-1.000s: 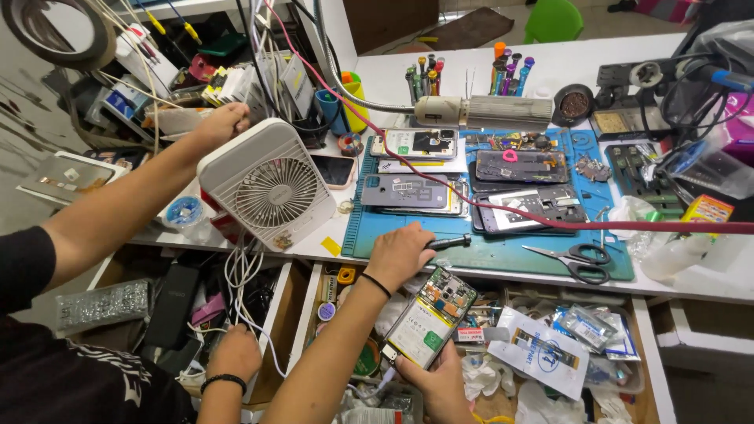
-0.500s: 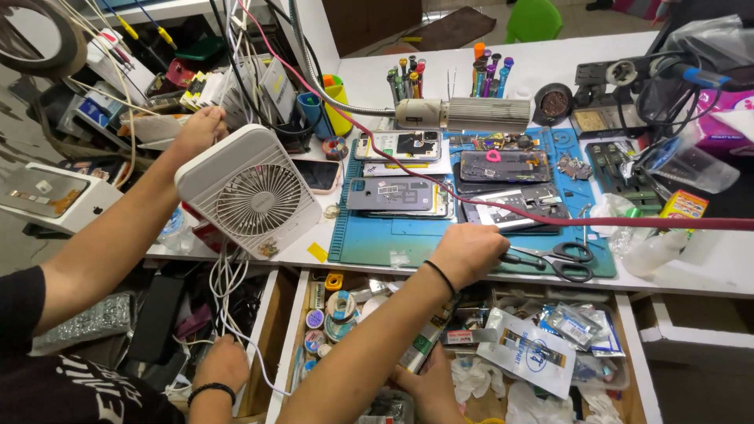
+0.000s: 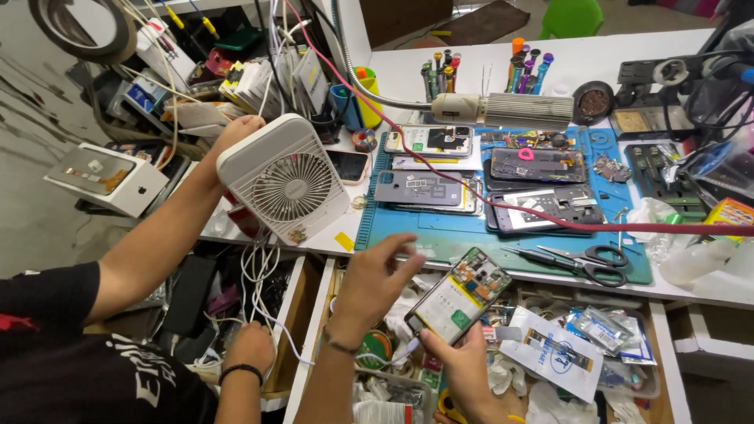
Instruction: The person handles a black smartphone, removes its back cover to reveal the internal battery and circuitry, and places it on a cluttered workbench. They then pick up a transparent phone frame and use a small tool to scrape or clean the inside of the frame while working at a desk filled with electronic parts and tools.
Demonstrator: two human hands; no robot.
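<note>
Gripping the opened phone (image 3: 459, 297) from below, your right hand (image 3: 465, 363) was closed round its lower end. You held it tilted over the open drawer (image 3: 658, 353), just in front of the blue mat (image 3: 440, 235) on the worktop (image 3: 597, 59). Your left hand (image 3: 375, 276) hovered beside the phone's top corner, fingers loosely spread, holding nothing. Another person's hand (image 3: 236, 129) rested on the white fan (image 3: 287, 184) at the left.
</note>
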